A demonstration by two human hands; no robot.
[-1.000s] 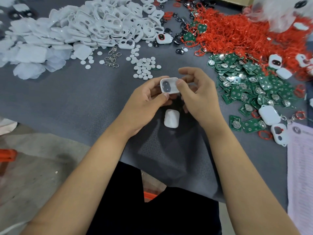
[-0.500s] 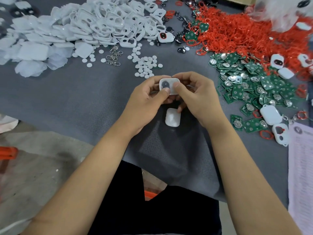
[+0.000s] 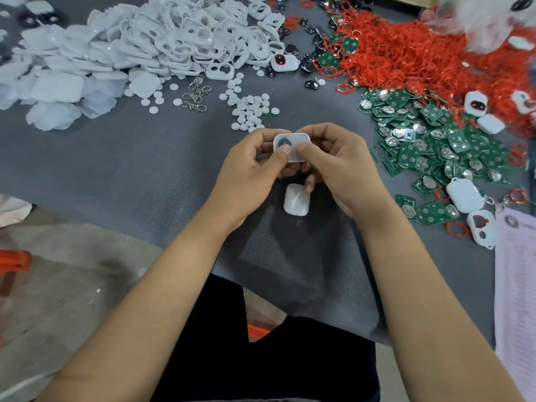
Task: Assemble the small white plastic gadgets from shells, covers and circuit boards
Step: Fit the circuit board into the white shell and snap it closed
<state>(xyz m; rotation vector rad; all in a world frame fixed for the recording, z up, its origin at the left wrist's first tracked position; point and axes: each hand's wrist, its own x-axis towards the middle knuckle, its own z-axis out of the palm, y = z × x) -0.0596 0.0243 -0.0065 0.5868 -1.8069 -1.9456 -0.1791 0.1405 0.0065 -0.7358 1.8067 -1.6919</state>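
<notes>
Both hands hold one small white shell (image 3: pixel 291 141) with a dark round opening above the grey mat. My left hand (image 3: pixel 249 175) grips its left side, thumb pressed on its face. My right hand (image 3: pixel 339 166) pinches its right side, thumb also on the face. A plain white cover (image 3: pixel 296 200) lies on the mat just below my hands. Green circuit boards (image 3: pixel 429 146) are heaped to the right. White shells and covers (image 3: pixel 150 44) are piled at the far left.
Small white discs (image 3: pixel 251 111) and metal clasps (image 3: pixel 195 95) lie beyond my hands. Red rings (image 3: pixel 420 53) are heaped at the far right. Finished white gadgets (image 3: pixel 464 194) and a printed sheet (image 3: pixel 519 285) sit at the right. The mat's front edge (image 3: pixel 116 224) runs near my forearms.
My hands have closed in on the shell, and both thumbs now press on its face. The cover below has not moved.
</notes>
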